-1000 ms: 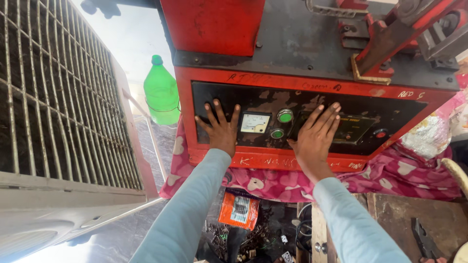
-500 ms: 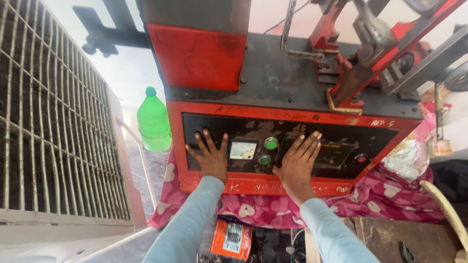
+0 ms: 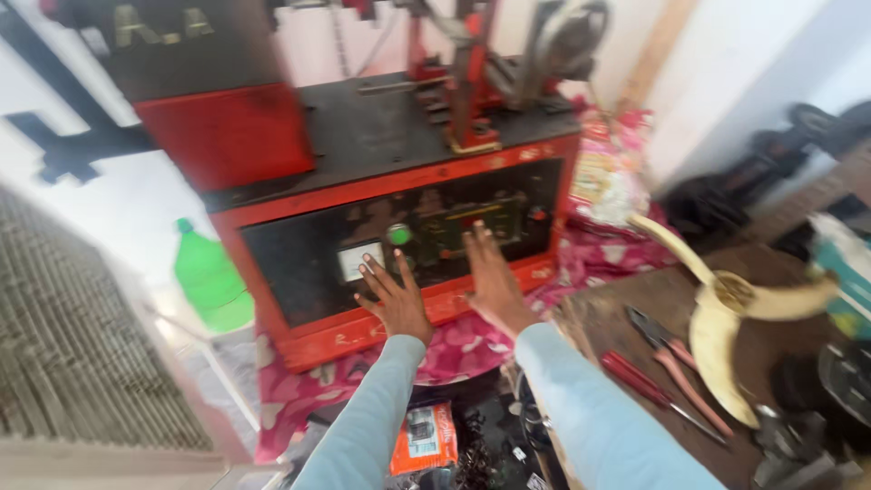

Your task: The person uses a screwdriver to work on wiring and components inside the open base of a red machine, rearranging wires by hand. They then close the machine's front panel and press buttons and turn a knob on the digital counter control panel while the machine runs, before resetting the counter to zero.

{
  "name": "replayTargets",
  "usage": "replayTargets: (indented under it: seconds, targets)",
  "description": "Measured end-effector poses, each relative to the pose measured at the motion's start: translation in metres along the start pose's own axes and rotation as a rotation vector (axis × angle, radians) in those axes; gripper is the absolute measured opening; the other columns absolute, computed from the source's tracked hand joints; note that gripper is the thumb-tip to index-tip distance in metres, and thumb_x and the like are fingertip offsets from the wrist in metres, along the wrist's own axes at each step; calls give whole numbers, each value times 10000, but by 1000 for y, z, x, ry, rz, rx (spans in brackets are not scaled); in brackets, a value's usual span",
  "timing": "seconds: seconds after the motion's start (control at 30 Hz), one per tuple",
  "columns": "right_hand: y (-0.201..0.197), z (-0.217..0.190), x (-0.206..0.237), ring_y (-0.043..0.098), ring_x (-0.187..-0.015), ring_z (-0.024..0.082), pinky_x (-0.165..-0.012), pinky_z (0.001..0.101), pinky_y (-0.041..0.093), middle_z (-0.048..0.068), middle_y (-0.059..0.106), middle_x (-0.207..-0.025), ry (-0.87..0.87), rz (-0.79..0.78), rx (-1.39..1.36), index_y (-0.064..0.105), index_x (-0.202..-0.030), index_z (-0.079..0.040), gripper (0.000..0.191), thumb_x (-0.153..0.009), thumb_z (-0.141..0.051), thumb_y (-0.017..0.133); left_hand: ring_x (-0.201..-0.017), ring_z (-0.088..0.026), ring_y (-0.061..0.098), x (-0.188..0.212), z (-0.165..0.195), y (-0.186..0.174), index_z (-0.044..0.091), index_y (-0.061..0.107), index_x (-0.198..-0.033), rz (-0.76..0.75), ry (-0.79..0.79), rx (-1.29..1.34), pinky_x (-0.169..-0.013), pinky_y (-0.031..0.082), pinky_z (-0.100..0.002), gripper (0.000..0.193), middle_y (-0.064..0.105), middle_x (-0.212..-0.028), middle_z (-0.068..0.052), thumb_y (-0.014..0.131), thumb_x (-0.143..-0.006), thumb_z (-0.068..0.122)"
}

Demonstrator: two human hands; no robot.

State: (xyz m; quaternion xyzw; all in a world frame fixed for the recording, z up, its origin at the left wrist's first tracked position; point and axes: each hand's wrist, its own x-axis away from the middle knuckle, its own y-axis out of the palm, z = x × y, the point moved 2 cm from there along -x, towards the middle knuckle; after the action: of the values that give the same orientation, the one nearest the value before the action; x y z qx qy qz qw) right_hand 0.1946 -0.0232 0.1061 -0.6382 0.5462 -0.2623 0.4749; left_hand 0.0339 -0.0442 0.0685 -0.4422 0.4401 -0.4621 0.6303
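Both hands lie flat and spread against the front of a red machine (image 3: 272,136), grasping nothing. The left hand (image 3: 392,299) has its palm near the panel's lower red edge, fingers fanned just below a small white meter (image 3: 360,260) and a green button (image 3: 398,235). The right hand (image 3: 490,277) is pressed beside it, fingertips on the black panel (image 3: 299,263) under a display with a yellow rim (image 3: 472,222). Both sleeves are light blue.

The machine sits on a pink flowered cloth (image 3: 472,349). A green bottle (image 3: 210,281) stands to its left, beside a metal grille (image 3: 82,363). Below the arms lies an orange packet (image 3: 425,437). On the wooden bench to the right are pliers (image 3: 667,349), a red-handled tool (image 3: 635,377) and a cream fan blade (image 3: 717,318).

As to progress, I judge the work is only at the stage of contact: the hands bear on the panel, no knob is gripped, and nothing shows the machine opened or shifted.

Against half a second ago, the hands keep the same flat hold, but the view has swung and tilted, so the machine now sits askew and the bench with its tools has come into sight; the picture is blurred with that motion.
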Motion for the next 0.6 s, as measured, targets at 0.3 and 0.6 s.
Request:
replayTargets:
  seconds: [0.3,0.6]
  targets:
    - [-50,73,151,240,-1516,378,-1171,467,347,192,199,-1659,273,6,52,285,-1551,-64,998,-725,-116,842,-1540,-501,-25,109,152,30,198,70,-1640,-100,539,215,-1179,131,-732,1132,-54,-1669,-289,784,-765,124]
    - [-148,164,262,697,-1085,394,-928,489,573,233,699,-1166,1014,184,250,676,-1128,-33,256,-888,-122,692,-1565,-414,21,152,197,50,58,120,-1606,-344,1261,-13,-1188,207,-644,1026,-58,-1690,-225,764,-811,134]
